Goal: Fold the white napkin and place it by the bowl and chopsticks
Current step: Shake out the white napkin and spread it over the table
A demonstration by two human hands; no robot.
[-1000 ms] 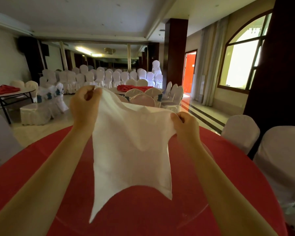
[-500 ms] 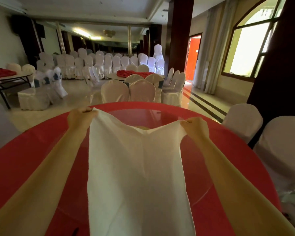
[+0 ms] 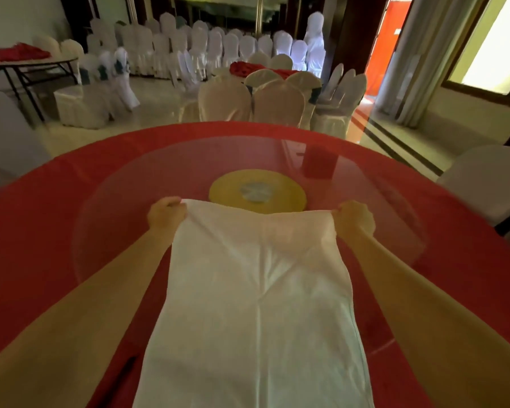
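Head view: both arms stretch forward over a round red worktop (image 3: 42, 219), seen from above.
Napkin: the white napkin (image 3: 256, 304) lies spread between the forearms, its far edge lifted between the two hands, its near end running out of the bottom of the frame.
Left hand: the left hand (image 3: 167, 212) is closed in a pinch on the far left corner.
Right hand: the right hand (image 3: 354, 217) is closed in a pinch on the far right corner.
Beyond the hands: a glass turntable (image 3: 124, 184) with a yellow hub (image 3: 286, 187), and a red box (image 3: 318, 161) further off to the right.
Containers: no bowl shows; a dark thin shape (image 3: 121, 375) under the left forearm may be chopsticks, too blurred to tell.
Risk: uneven pull from the hands would likely skew the fold; the centre crease may bunch.
Risk: slick glass could let the cloth slide while folding.
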